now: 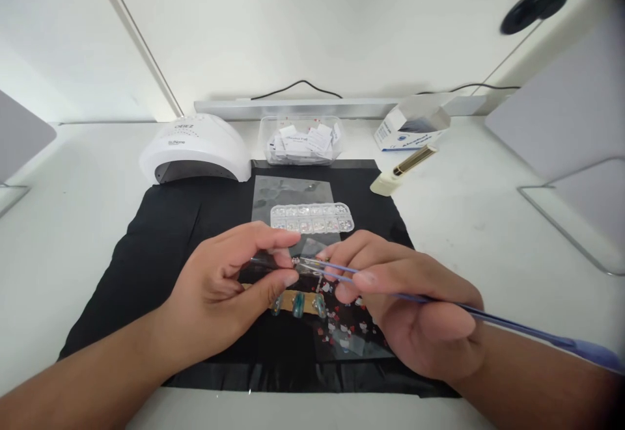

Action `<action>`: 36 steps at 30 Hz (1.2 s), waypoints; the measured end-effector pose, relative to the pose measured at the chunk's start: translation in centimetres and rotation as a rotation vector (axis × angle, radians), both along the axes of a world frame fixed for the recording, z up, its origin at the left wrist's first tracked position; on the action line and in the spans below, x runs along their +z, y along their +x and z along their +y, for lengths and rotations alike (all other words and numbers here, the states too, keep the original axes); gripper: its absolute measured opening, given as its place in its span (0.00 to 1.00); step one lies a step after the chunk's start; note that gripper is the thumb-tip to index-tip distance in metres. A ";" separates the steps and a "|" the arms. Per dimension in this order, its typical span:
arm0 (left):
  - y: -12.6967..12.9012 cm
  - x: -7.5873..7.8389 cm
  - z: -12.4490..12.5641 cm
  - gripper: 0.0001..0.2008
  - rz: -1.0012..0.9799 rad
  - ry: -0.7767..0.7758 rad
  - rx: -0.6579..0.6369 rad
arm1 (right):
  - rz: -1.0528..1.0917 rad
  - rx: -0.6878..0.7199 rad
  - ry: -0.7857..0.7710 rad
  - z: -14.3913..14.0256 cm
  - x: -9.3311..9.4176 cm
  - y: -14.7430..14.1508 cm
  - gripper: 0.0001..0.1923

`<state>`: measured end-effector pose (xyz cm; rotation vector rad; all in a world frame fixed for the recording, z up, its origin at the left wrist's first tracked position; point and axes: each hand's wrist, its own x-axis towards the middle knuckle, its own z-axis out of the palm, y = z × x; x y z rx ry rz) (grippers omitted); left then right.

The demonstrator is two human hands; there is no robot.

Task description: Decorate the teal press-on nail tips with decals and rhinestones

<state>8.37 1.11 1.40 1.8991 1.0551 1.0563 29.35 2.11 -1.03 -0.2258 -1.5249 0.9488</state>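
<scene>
My right hand [415,293] grips a pair of blue-handled tweezers [434,300], their thin metal tips pointing left. A tiny shiny gem [295,261] is at the tips, and whether they pinch it is too small to tell. Around it curves my left hand [224,280], thumb and index finger apart, with another fingertip close to the gem. Below the hands, several glossy teal nail tips [298,304] sit in a row on a tan strip [286,301]. A clear sheet with cartoon cat stickers [344,329] lies partly under my right hand. Just behind the hands is a clear compartment case of rhinestones [312,209].
A black mat [161,254] covers the middle of the white table. Along the back stand a white nail lamp [200,147], a clear bin with white packets [300,142] and an opened alcohol pad box [413,124]. A gold-capped bottle [400,173] leans at the mat's right edge.
</scene>
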 end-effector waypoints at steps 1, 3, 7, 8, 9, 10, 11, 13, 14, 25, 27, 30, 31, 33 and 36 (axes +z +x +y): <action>0.0 0.0 0.0 0.15 0.017 0.003 0.003 | -0.009 -0.007 0.002 0.0 -0.1 0.1 0.22; 0.0 0.0 0.0 0.15 0.059 0.023 0.010 | -0.027 -0.011 0.008 -0.1 -0.2 0.2 0.22; 0.0 0.1 0.1 0.13 0.138 0.094 0.035 | -0.040 -0.016 0.030 -0.2 -0.4 0.5 0.20; 0.0 0.2 0.1 0.12 0.149 0.106 0.035 | -0.039 -0.013 0.021 -0.2 -0.5 0.5 0.19; 0.1 0.2 0.2 0.12 0.155 0.116 0.035 | -0.033 -0.010 0.001 -0.3 -0.6 0.5 0.19; 0.1 0.3 0.2 0.11 0.159 0.121 0.031 | -0.022 -0.008 -0.025 -0.3 -0.6 0.5 0.17; 0.2 0.4 0.3 0.11 0.160 0.126 0.027 | -0.010 -0.006 -0.050 -0.3 -0.7 0.5 0.16; 0.2 0.5 0.3 0.09 0.158 0.138 0.018 | 0.014 -0.012 -0.070 -0.3 -0.7 0.4 0.15; 0.1 0.5 0.3 0.09 0.158 0.147 0.011 | 0.018 -0.014 -0.064 -0.3 -0.8 0.4 0.15; 0.0 0.7 0.4 0.08 0.169 0.240 -0.046 | 0.055 0.010 -0.101 -0.1 0.1 0.0 0.15; 0.0 0.7 0.3 0.09 0.166 0.284 -0.051 | 0.050 0.007 -0.114 -0.1 0.1 0.0 0.14; -0.1 0.6 0.2 0.12 0.177 0.344 -0.067 | 0.063 0.021 -0.144 -0.1 0.1 -0.1 0.14; -0.1 0.6 0.2 0.13 0.184 0.361 -0.069 | 0.072 0.027 -0.147 -0.1 0.1 -0.1 0.14; -0.1 0.5 0.1 0.14 0.202 0.385 -0.066 | 0.072 0.040 -0.147 0.0 0.2 0.0 0.14; -0.1 0.5 0.0 0.14 0.228 0.404 -0.063 | 0.057 0.052 -0.159 0.1 0.3 0.1 0.14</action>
